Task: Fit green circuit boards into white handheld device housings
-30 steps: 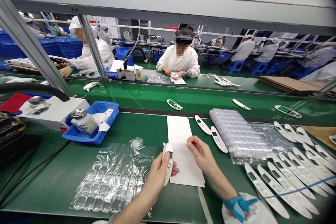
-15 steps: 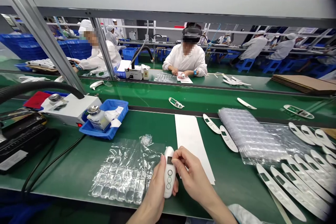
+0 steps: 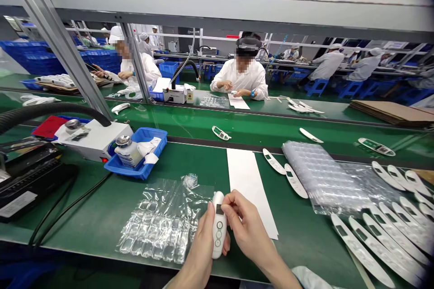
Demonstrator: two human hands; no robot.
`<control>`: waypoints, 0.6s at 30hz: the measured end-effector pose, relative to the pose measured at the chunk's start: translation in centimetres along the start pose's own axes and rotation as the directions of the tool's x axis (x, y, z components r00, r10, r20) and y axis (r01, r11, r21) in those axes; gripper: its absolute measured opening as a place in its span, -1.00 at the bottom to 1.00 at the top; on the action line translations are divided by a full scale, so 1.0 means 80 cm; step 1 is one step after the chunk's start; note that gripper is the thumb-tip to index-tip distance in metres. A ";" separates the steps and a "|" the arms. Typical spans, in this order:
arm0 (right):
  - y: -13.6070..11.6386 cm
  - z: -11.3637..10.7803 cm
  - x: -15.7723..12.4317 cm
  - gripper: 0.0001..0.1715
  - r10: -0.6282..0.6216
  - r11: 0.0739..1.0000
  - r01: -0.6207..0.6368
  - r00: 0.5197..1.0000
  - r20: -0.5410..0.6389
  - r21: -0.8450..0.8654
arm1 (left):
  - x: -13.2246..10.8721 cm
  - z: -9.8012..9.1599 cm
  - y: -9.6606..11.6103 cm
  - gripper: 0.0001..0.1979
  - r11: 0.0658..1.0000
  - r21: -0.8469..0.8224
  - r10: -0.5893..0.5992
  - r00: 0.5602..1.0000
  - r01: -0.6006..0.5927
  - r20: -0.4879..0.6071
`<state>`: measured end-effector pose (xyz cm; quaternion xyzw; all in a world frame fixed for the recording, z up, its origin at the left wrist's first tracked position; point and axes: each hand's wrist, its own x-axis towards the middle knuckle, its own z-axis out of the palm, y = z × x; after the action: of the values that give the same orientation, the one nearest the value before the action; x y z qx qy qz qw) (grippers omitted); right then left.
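Upright in my left hand (image 3: 200, 247) is a white handheld thermometer (image 3: 219, 230) with a small dark screen and three round buttons. The fingers wrap round its body from the left and behind. My right hand (image 3: 247, 222) pinches with thumb and forefinger at the right edge of the screen; whatever is between those fingertips is hidden. Left of my hands lies a clear plastic sheet (image 3: 156, 230) with rows of small square pieces, and a crumpled bit of clear film (image 3: 190, 181) at its top. White paper (image 3: 249, 180) lies just behind my right hand.
A blue tray (image 3: 145, 169) holding a metal-capped bottle (image 3: 128, 151) stands left, near a white box with a black hose (image 3: 50, 110). To the right are stacked clear blister sheets (image 3: 315, 176) and several white shells (image 3: 361, 250). Beyond, a green conveyor (image 3: 271, 131) carries parts; a co-worker (image 3: 239, 76) sits opposite.
The parts on the conveyor have shifted left. The co-worker opposite has lifted a hand off the work. My hands keep nearly the same grip on the thermometer.
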<state>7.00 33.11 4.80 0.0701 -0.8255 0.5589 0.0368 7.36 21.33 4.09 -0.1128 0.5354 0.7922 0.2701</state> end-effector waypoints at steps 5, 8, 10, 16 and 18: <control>-0.002 0.005 -0.002 -0.72 -0.058 0.992 0.052 0.997 -0.051 -0.112 | -0.004 0.003 0.001 -0.45 0.997 0.073 0.030 0.996 -0.025 -0.080; 0.004 0.011 -0.003 -0.74 0.027 0.998 -0.025 0.999 -0.027 0.063 | 0.001 -0.003 -0.006 -0.47 0.980 0.161 0.121 0.992 -0.114 -0.034; 0.010 0.016 -0.002 -0.73 0.114 0.963 -0.111 0.994 0.006 0.246 | 0.006 -0.008 -0.011 -0.51 0.969 0.187 0.166 0.986 -0.163 0.003; 0.016 0.021 0.007 -0.63 0.009 0.964 -0.015 1.000 0.026 0.264 | 0.005 -0.021 -0.012 -0.38 0.975 0.192 0.126 0.990 -0.111 -0.066; 0.011 0.021 0.011 -0.70 -0.063 0.970 0.045 0.995 0.071 0.237 | 0.001 -0.024 -0.008 -0.38 0.949 0.278 0.167 0.985 -0.147 -0.051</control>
<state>5.99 31.81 3.46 0.1182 -0.7519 0.6485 0.0110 7.45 19.78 2.77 -0.0605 0.6565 0.7250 0.1993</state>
